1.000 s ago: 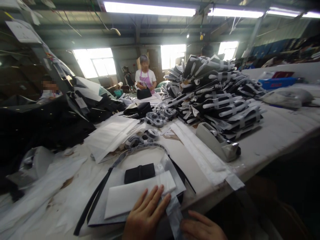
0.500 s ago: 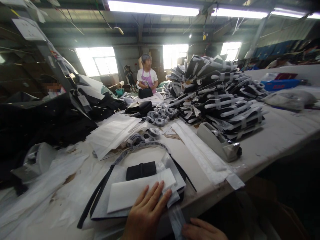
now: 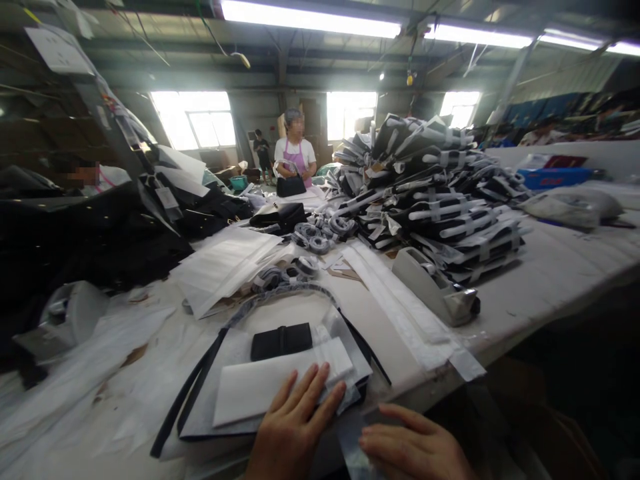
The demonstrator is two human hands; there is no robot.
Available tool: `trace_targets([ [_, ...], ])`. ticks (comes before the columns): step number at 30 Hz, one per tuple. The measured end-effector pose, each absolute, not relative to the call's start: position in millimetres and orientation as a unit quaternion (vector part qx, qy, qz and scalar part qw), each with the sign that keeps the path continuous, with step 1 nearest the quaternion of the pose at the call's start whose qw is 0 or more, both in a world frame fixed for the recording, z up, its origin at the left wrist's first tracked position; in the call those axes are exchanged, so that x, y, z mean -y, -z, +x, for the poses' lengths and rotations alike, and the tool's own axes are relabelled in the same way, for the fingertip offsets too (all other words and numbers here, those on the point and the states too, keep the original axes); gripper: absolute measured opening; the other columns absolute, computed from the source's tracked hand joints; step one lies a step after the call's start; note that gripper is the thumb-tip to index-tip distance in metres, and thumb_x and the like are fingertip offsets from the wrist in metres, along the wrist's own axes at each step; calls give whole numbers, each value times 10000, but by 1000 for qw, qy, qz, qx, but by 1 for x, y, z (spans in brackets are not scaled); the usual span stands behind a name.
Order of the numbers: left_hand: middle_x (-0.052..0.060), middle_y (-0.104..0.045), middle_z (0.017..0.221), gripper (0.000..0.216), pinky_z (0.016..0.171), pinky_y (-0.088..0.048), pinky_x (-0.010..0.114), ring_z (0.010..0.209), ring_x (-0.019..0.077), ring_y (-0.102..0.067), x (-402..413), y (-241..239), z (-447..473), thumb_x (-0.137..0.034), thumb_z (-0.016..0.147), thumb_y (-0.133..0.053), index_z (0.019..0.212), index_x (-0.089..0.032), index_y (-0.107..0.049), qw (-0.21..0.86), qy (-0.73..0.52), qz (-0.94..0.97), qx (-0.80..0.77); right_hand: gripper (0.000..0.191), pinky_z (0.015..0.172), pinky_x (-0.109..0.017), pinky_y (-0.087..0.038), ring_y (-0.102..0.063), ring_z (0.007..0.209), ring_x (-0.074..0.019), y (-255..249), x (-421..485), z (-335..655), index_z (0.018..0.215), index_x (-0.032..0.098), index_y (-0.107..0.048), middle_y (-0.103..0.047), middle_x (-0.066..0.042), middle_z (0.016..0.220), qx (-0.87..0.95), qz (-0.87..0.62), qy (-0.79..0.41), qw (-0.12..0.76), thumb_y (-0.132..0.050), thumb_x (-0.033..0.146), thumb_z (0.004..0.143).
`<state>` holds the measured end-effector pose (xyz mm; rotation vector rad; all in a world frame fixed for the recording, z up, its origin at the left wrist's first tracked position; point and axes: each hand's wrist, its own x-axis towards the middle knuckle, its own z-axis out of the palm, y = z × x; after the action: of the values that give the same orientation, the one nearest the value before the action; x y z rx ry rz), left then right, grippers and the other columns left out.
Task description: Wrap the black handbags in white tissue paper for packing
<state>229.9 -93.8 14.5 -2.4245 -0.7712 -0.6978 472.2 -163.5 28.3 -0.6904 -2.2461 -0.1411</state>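
My left hand (image 3: 295, 417) lies flat with its fingers spread on a folded white wrapping sheet (image 3: 243, 393). That sheet rests over a dark handbag (image 3: 203, 393) lined with pale wrapping, whose wrapped handle (image 3: 280, 291) arcs away from me. Just beyond my fingertips a small black strapped pouch (image 3: 281, 341) lies on the bag. Low at the table's front edge, my right hand (image 3: 413, 440) has its fingers bent together over a clear strip of tape (image 3: 353, 440). Its thumb is hidden. The strip hangs below the bag's near right corner.
A grey tape dispenser (image 3: 433, 287) stands right of long white plastic sleeves (image 3: 395, 307); another dispenser (image 3: 70, 320) is at left. Wrapped bags (image 3: 440, 193) are piled high behind. White sheets (image 3: 225, 267) and coiled wrapped straps (image 3: 313, 237) lie mid-table. A co-worker (image 3: 295, 157) stands across.
My right hand has risen slightly and more of it shows, its fingers further over the clear strip. My left hand stays pressed on the white sheet.
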Motion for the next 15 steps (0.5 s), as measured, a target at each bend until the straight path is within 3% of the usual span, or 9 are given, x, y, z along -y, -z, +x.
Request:
trace_targets([
  [4,-17,-631,1351,412,1134,-376,307,1233,144,-593,91,-14,228,-228,1013,-348,1378,-336,-505,258,280,-886,265,163,1115,-359,-430,-703,1048,-165,-54,134,462,995,133,-687,-782,-75,997,859,-298,111,401,-559,56,931],
  [8,-10,-636,1351,362,1226,-198,335,1286,142,-546,91,0,230,-263,1012,-385,1313,-318,-579,220,309,-885,270,214,930,-311,-565,-726,953,-165,-60,110,456,992,176,-674,-767,-96,1029,844,-355,47,398,-474,109,955],
  [11,-1,-679,1287,329,1234,-198,384,1281,150,-552,90,18,234,-240,1011,-388,1147,-302,-681,182,373,-863,288,258,788,-225,-586,-732,883,-157,-61,99,453,983,197,-703,-772,-78,977,835,-400,-33,375,-481,95,901],
  [15,-15,-754,1113,330,1187,-315,377,1158,148,-645,83,36,248,-172,997,-405,944,-253,-720,200,466,-820,265,335,769,-213,-560,-715,882,-160,-56,89,449,923,225,-741,-765,-37,956,808,-464,-135,337,-498,41,784],
])
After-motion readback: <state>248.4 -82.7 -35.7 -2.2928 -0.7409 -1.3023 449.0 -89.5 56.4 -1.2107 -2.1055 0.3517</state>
